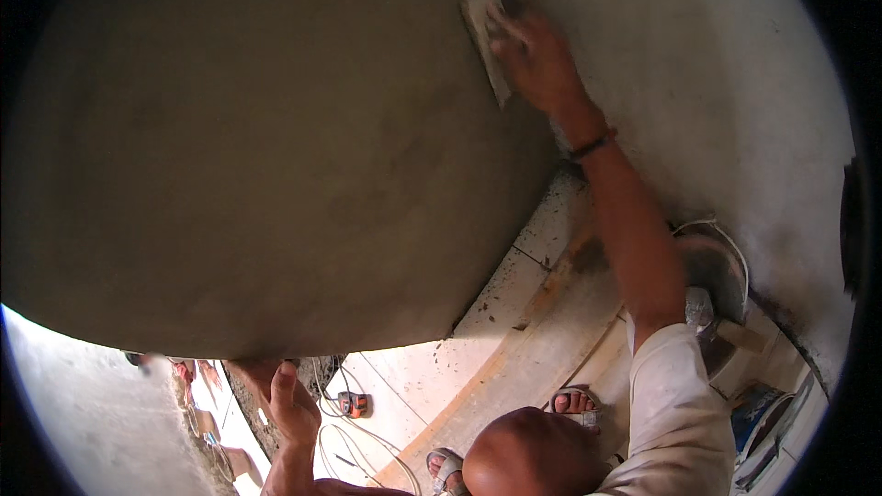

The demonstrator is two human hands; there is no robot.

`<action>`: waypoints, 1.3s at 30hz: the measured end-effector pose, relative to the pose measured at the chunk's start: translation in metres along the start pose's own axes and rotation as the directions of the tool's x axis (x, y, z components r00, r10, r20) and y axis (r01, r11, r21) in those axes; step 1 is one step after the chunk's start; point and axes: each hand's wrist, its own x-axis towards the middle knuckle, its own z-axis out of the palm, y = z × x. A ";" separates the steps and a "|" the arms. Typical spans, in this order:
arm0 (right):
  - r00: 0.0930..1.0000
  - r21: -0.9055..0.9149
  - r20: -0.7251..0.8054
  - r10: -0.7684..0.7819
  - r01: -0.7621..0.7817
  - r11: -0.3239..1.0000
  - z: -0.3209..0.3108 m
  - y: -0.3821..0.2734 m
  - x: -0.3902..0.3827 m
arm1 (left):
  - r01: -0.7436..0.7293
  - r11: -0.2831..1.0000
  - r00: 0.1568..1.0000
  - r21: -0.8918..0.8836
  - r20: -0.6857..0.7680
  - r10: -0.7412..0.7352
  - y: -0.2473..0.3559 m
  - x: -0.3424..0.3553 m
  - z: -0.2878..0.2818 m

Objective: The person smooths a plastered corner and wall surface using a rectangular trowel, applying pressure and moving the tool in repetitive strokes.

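A broad wall of smooth grey plaster (276, 147) fills most of the view. High up near its right edge, my right hand (537, 60) holds a flat, pale plastering float (485, 32) against the surface. The fingers spread over the back of the float and blur slightly; its handle is mostly hidden. At the lower left, my left hand (292, 409) grips the wall's near edge, its thumb up against the plaster. The other fingers are partly hidden there.
Plaster crumbs dot the pale floor tiles (491, 308) beside a long board (514, 358). An orange-and-black device (353, 404) lies among loose cables. At right stand a bucket (712, 262) with a white handle and a bag (758, 413), near a lighter wall (735, 110).
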 end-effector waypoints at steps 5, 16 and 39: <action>0.960 0.024 0.220 0.175 -0.185 0.982 0.022 0.010 -0.079 | 0.040 0.999 0.998 -0.002 -0.051 -0.040 0.005 0.001 0.003; 1.000 -0.026 0.013 -0.015 0.016 1.000 0.005 0.016 -0.007 | -0.025 1.000 1.000 0.008 0.005 0.025 0.012 0.005 0.017; 0.995 -0.134 0.095 -0.037 0.050 0.990 0.031 0.011 -0.121 | 0.063 0.998 0.997 0.007 -0.055 -0.062 0.005 0.006 0.006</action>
